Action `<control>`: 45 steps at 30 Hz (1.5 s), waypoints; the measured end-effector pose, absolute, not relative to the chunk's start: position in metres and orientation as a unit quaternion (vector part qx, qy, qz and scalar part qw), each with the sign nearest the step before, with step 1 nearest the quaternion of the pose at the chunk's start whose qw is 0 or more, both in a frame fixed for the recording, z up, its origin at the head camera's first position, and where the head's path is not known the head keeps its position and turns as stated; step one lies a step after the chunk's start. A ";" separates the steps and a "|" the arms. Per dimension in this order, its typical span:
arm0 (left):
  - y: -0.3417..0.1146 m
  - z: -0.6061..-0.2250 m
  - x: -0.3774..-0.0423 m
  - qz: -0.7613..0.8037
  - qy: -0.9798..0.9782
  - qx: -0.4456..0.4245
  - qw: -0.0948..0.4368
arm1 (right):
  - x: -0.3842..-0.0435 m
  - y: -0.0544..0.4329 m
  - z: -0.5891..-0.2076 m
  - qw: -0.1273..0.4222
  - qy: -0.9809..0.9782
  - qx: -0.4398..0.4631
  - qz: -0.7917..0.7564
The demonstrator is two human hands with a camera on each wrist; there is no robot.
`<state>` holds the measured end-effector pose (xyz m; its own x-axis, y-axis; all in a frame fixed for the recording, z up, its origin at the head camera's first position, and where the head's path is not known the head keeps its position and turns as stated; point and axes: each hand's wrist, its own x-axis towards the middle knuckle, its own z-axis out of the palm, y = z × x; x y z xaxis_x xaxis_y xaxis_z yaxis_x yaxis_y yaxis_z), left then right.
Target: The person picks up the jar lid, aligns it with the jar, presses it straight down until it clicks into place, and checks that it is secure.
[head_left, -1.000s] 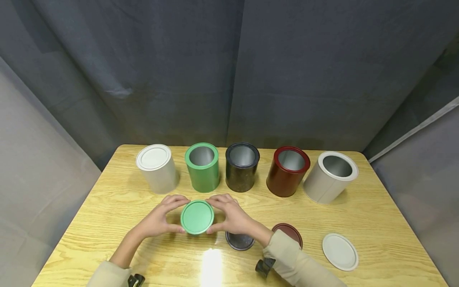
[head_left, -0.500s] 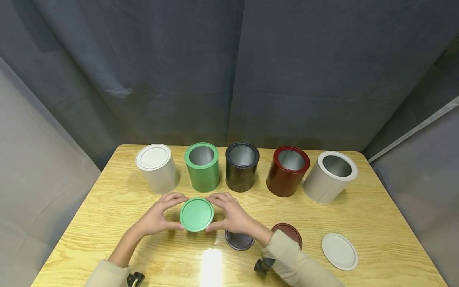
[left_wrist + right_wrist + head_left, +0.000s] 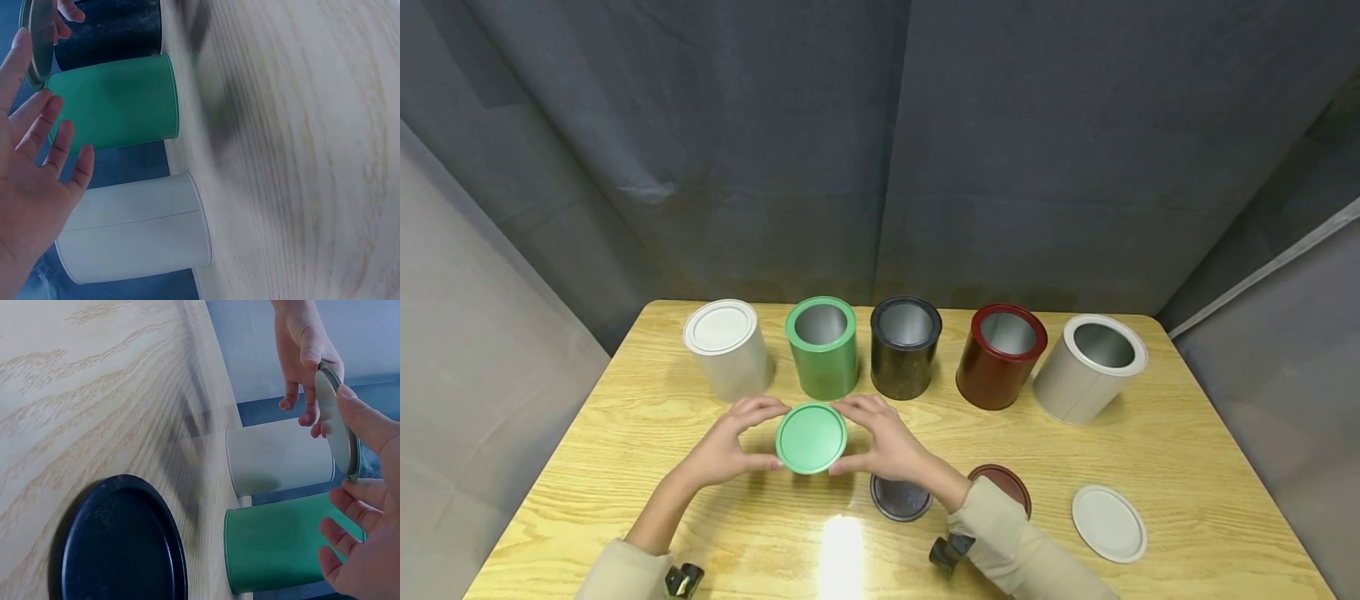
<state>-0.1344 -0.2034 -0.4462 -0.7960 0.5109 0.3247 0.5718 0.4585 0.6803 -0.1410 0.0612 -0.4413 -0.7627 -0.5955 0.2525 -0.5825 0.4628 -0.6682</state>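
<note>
Both hands hold a round green lid (image 3: 811, 438) by its rim, raised off the table in front of the open green can (image 3: 823, 358). My left hand (image 3: 733, 442) has thumb and fingertips at the lid's left edge. At the right edge, my right hand (image 3: 883, 442) grips it the same way. The right wrist view shows the lid (image 3: 334, 419) nearly edge-on between the two hands. In the left wrist view, the other fingers of my left hand (image 3: 37, 156) spread loosely beside the green can (image 3: 115, 103).
Along the back stand a lidded white can (image 3: 727, 358), a black can (image 3: 905, 358), a dark red can (image 3: 996, 371) and a white can (image 3: 1082, 383), the last three uncovered. A black lid (image 3: 901, 500), a red lid (image 3: 1006, 483) and a white lid (image 3: 1109, 523) lie in front.
Both hands have moved slightly away from the person with the green lid, towards the green can. The cans and the other lids stay in place.
</note>
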 end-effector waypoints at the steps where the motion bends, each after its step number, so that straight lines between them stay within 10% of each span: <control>1: -0.203 -0.445 -0.134 -0.413 -0.853 -0.317 0.037 | -0.141 0.061 -0.441 0.006 0.855 -0.345 -0.388; 45: -0.195 -0.435 -0.139 -0.390 -0.860 -0.312 0.102 | -0.154 0.061 -0.422 -0.025 0.854 -0.347 -0.387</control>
<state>-0.1393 -0.1949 -0.4345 -0.7847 0.4566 0.4192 0.6162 0.5013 0.6074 -0.1544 0.0607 -0.4222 -0.7577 -0.5734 0.3115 -0.6121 0.4591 -0.6439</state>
